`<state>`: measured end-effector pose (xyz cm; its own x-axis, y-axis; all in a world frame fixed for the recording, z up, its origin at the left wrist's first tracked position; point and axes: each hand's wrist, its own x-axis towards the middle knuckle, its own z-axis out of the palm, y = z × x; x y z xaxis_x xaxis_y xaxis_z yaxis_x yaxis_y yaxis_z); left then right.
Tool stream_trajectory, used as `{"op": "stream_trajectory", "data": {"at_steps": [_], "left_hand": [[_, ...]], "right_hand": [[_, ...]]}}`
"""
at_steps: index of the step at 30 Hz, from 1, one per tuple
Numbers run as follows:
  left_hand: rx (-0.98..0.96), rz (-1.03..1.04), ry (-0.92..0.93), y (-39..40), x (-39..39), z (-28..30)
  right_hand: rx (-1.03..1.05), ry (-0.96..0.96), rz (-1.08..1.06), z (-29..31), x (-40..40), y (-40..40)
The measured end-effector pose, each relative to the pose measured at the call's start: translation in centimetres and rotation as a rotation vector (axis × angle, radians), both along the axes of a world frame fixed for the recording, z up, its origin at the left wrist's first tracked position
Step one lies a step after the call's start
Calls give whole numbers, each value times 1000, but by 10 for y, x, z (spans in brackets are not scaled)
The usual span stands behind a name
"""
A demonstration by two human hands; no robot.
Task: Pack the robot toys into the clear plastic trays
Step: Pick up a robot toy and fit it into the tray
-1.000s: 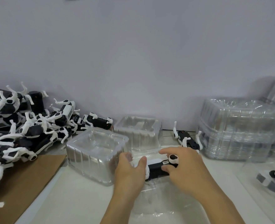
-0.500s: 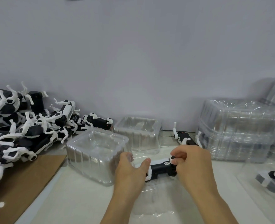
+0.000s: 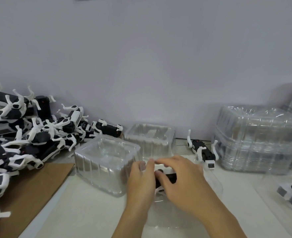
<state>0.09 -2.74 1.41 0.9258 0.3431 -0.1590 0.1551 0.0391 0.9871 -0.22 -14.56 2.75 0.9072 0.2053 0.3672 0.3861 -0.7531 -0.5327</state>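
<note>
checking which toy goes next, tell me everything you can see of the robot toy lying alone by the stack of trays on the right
The lone robot toy has a black boxy body with white legs and what looks like a white end block toward the camera. It looks like hard plastic. It lies on the pale table, several thin legs sticking upward, body angled from back-left to front-right. It sits close beside the stack of clear trays; contact there cannot be told. No hand touches it.
</note>
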Motion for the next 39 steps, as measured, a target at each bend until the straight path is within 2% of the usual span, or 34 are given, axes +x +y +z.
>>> {"op": "stream_trajectory", "data": {"at_steps": [4,18,22,24,27,31,39], "left_hand": [[-103,17,28,0,3,3],[-47,41,-49,1,2,-1],[-40,34,-57,2,2,-3],[-22,40,-56,1,2,-4],[3,56,-57,0,2,-5],[3,54,-42,1,2,-5],[35,33,-30,1,2,-7]], "right_hand": [[-84,23,-5,-1,0,0],[-75,72,12,0,0,0],[-30,114,38,5,-1,-2],[82,139,30,8,-2,-5],[198,108,-75,16,-1,-21],[88,147,-228,18,0,-49],[95,77,-406,7,3,-39]]}}
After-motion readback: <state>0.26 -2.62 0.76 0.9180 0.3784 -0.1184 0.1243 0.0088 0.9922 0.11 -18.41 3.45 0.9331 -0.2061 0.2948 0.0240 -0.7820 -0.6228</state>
